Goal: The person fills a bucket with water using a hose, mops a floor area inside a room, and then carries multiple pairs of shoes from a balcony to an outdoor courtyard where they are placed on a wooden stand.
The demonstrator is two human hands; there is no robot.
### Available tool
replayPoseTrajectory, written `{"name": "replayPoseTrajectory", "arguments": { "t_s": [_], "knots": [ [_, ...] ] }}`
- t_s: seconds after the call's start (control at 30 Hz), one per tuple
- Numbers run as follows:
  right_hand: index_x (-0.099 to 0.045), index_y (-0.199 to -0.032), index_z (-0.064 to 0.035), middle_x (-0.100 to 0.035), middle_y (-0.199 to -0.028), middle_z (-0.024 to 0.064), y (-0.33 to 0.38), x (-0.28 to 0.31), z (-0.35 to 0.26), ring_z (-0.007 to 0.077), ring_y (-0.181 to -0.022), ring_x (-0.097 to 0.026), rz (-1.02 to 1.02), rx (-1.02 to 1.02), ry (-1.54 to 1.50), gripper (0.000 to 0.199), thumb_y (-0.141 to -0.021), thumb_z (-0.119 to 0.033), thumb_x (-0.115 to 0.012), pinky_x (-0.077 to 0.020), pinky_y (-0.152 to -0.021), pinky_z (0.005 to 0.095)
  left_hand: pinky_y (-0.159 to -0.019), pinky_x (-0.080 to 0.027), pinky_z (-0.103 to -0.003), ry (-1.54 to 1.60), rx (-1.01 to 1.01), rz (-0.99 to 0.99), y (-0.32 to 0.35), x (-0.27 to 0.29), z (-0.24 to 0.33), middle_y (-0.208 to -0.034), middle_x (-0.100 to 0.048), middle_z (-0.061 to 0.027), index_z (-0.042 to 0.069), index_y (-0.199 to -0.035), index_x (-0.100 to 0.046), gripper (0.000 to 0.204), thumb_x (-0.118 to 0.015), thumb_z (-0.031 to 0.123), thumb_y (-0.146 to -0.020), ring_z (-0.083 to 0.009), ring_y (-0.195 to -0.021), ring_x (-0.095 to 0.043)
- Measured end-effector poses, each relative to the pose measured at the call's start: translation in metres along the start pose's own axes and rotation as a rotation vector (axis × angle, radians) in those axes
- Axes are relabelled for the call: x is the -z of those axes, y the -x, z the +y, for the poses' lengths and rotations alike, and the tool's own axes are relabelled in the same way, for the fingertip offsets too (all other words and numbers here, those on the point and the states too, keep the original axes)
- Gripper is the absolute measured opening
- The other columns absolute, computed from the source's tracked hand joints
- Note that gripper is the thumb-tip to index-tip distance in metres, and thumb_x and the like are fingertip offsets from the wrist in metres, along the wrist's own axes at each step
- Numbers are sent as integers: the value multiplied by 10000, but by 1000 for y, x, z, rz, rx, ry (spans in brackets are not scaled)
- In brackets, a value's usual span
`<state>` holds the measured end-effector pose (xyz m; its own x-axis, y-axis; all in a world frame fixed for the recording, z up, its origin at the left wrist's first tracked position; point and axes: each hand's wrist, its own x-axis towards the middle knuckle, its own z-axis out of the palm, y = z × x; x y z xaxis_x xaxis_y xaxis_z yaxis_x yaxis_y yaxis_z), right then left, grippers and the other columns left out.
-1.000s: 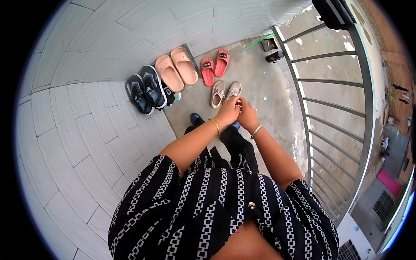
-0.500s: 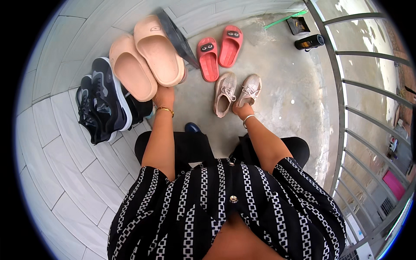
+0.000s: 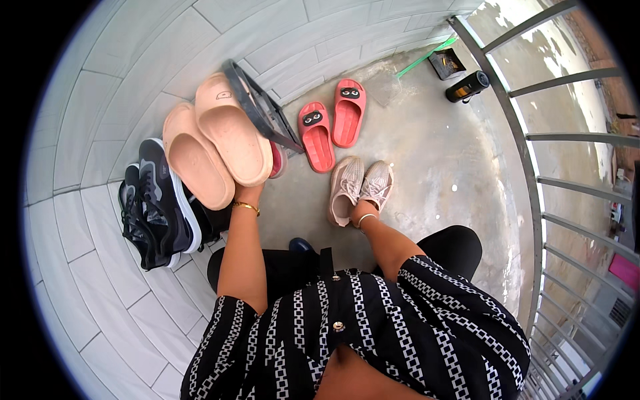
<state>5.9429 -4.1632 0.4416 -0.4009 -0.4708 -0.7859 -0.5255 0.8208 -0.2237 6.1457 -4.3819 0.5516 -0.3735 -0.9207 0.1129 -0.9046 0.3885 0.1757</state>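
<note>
Two pinkish-beige lace-up sneakers stand side by side on the concrete floor. The left sneaker is nearly touching the right sneaker. My right hand, a silver bangle at its wrist, grips the right sneaker at its heel opening; its fingertips are hidden. My left hand, with a gold bracelet, reaches beneath a pair of peach clogs on a dark rack. Its fingers are out of sight behind the clogs, so what it touches cannot be made out.
Black-and-grey sneakers sit left of the clogs against the tiled wall. Red slides lie beyond the beige sneakers. A black dustpan, green stick and black bottle stand far right by the metal railing.
The right sneaker has shifted left with my right hand, closing the gap to the left one. My left hand stays under the clogs. The whole view has tilted, putting the shoes lower.
</note>
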Motion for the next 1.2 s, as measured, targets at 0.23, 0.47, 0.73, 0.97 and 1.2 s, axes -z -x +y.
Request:
{"name": "replayPoseTrajectory", "arguments": {
  "t_s": [0.23,0.47,0.73,0.97,1.2],
  "knots": [
    [-632,-913,-59,-617,-963,177,117,139,30,315,-924,-586,-9,2,-64,234,-726,-168,-542,-457,-806,379,-806,-432,-451,245,498,-332,70,103,81,-956,-601,-239,2,-1270,-318,595,-577,156,-756,-388,-896,-572],
    [-591,-923,-64,-620,-890,185,315,251,81,350,-838,-589,288,7,-226,227,-727,-170,-550,-468,-745,417,-865,-410,-390,638,152,-516,108,238,179,-1058,-568,-212,33,-1200,-419,428,-505,46,-781,-353,-984,-541],
    [-580,-955,-108,-622,-844,164,577,351,186,347,-784,-591,584,-146,-410,232,-735,-168,-533,-470,-692,435,-620,-377,-230,1007,-271,-896,82,410,406,-718,-429,6,26,-960,-526,188,-543,21,-773,-92,-652,-414],
    [-539,-955,-85,-617,-872,162,757,297,313,335,-818,-591,922,-316,-842,203,-756,-108,-506,-459,-716,411,-785,-407,-238,917,-620,-1255,182,466,591,-954,-566,-31,15,-1022,-547,189,-468,61,-856,-113,-882,-508],
    [-651,-898,-95,-620,-887,165,902,167,466,309,-819,-594,1039,-572,-1167,231,-748,-122,-476,-456,-747,373,-675,-475,-273,760,-588,-1742,455,465,738,-902,-596,-62,6,-994,-558,181,-439,75,-875,-139,-766,-562]
  ]
}}
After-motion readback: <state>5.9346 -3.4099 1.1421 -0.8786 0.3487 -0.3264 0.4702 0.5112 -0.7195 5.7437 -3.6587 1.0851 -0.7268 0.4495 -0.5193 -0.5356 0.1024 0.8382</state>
